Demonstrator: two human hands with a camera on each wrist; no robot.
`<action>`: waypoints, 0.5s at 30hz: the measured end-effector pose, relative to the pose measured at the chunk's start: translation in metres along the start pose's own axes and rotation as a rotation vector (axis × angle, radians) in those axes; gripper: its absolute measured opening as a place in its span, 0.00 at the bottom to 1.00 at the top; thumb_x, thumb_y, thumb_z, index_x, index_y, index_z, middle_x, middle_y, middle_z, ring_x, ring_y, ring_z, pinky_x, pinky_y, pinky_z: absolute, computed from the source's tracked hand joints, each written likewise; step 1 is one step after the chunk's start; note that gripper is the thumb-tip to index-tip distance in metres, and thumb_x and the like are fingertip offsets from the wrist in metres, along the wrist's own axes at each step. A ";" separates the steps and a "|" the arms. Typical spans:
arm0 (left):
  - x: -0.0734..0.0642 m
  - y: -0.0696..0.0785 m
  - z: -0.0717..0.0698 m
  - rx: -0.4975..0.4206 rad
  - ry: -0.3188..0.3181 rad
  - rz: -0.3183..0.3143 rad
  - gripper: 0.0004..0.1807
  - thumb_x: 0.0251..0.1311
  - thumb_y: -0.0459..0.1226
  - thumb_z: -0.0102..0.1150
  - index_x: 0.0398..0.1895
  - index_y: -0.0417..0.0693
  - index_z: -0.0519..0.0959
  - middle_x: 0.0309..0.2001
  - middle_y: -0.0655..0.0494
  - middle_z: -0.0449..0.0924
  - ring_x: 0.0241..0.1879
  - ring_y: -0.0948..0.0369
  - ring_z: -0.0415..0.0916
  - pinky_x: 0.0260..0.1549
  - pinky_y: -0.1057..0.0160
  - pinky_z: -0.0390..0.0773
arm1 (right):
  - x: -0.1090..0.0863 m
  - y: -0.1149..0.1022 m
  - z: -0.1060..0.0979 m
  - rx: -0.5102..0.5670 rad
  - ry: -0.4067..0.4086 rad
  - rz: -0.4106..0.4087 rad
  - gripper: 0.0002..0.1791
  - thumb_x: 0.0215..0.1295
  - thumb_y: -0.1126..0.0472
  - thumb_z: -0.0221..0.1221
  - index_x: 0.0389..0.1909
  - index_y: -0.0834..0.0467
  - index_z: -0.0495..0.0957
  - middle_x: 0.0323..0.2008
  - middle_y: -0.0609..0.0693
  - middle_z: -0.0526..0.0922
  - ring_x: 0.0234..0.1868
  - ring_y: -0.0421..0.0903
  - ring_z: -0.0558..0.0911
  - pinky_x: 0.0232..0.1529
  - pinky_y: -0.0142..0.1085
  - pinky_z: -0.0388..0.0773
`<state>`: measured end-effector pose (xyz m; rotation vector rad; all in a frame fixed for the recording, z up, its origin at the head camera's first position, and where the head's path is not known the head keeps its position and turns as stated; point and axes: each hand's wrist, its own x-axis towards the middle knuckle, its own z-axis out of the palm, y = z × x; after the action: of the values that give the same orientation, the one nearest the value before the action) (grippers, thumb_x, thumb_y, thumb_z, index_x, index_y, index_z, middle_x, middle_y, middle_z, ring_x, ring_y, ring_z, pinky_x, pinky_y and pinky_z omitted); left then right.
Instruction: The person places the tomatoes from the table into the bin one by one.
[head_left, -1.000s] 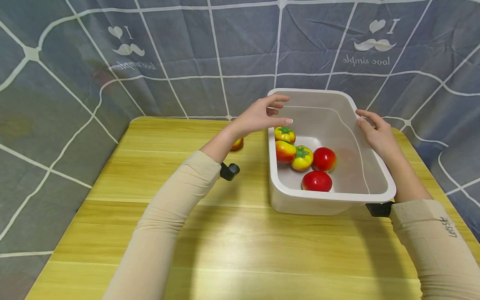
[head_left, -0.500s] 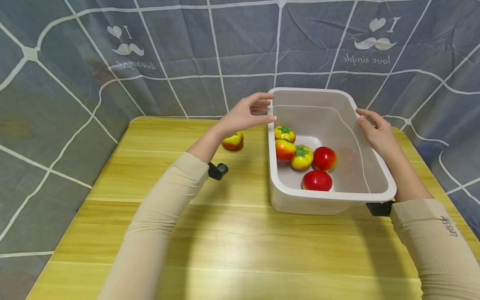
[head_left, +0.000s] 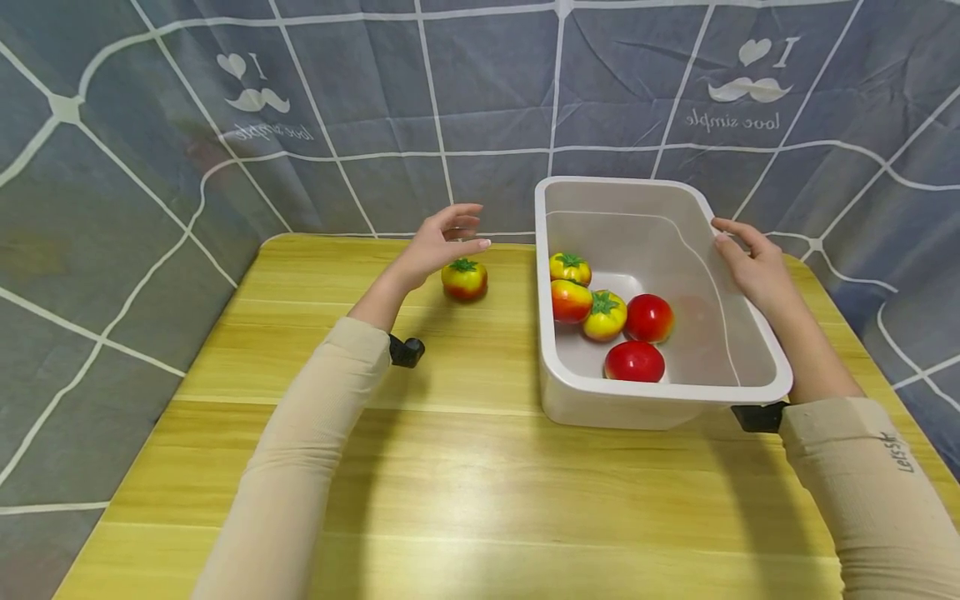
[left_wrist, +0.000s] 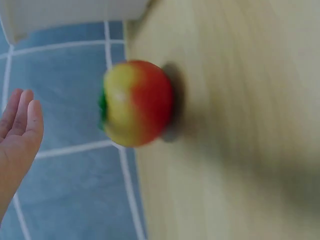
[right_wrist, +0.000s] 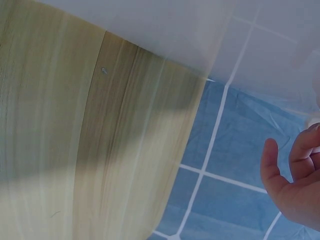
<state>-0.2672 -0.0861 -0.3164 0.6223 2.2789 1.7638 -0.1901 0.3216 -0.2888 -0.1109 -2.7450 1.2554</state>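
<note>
My left hand [head_left: 442, 246] hovers just above and left of a glossy yellow-and-red tomato [head_left: 465, 281] with a green leafy top, standing alone on the table. In the left wrist view this tomato [left_wrist: 137, 104] is apart from the hand [left_wrist: 19, 135], whose extended fingers hold nothing. My right hand [head_left: 757, 262] grips the right rim of a pale grey plastic bin [head_left: 667, 408]. The right wrist view shows part of that hand [right_wrist: 300, 175], with bent fingers against the bin's wall [right_wrist: 165, 25]. Inside the bin lie several tomatoes, such as a yellow one [head_left: 604, 321] and a red one [head_left: 634, 362].
The wood-grain table [head_left: 480, 500] stretches in front of and left of the bin. A blue-grey curtain [head_left: 495, 92] with white lines hangs behind the table and at both sides. Dark camera mounts [head_left: 407, 351] sit at both wrists.
My left hand has moved left from over the bin's left rim towards the lone tomato, which now shows fully. The right hand, the bin and its tomatoes have stayed in place.
</note>
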 end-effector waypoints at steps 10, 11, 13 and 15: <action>-0.006 -0.038 -0.009 0.058 0.036 -0.100 0.33 0.57 0.35 0.61 0.66 0.44 0.63 0.65 0.44 0.61 0.64 0.46 0.57 0.61 0.53 0.61 | 0.002 0.002 0.001 0.012 0.004 -0.002 0.29 0.71 0.46 0.42 0.67 0.58 0.61 0.58 0.64 0.65 0.32 0.24 0.69 0.31 0.18 0.67; -0.007 -0.040 -0.010 0.067 0.041 -0.105 0.33 0.57 0.35 0.62 0.66 0.44 0.63 0.65 0.43 0.61 0.64 0.46 0.56 0.61 0.53 0.60 | 0.002 0.002 0.001 0.014 0.010 -0.008 0.29 0.71 0.47 0.42 0.67 0.58 0.61 0.58 0.63 0.65 0.32 0.24 0.69 0.31 0.18 0.67; -0.007 -0.044 -0.010 0.081 0.049 -0.122 0.33 0.56 0.35 0.63 0.66 0.44 0.63 0.65 0.42 0.61 0.65 0.46 0.56 0.62 0.53 0.59 | 0.002 0.002 0.002 0.015 0.017 -0.013 0.29 0.71 0.47 0.43 0.66 0.58 0.62 0.58 0.63 0.65 0.33 0.24 0.69 0.32 0.18 0.67; -0.006 -0.048 -0.009 0.099 0.057 -0.144 0.34 0.56 0.35 0.63 0.66 0.44 0.63 0.65 0.41 0.60 0.65 0.46 0.56 0.62 0.52 0.58 | 0.002 0.003 0.002 0.015 0.025 -0.017 0.28 0.71 0.48 0.43 0.66 0.58 0.62 0.59 0.62 0.65 0.33 0.24 0.69 0.32 0.18 0.66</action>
<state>-0.2756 -0.1065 -0.3604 0.4167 2.3947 1.6314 -0.1921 0.3221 -0.2919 -0.1015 -2.7097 1.2609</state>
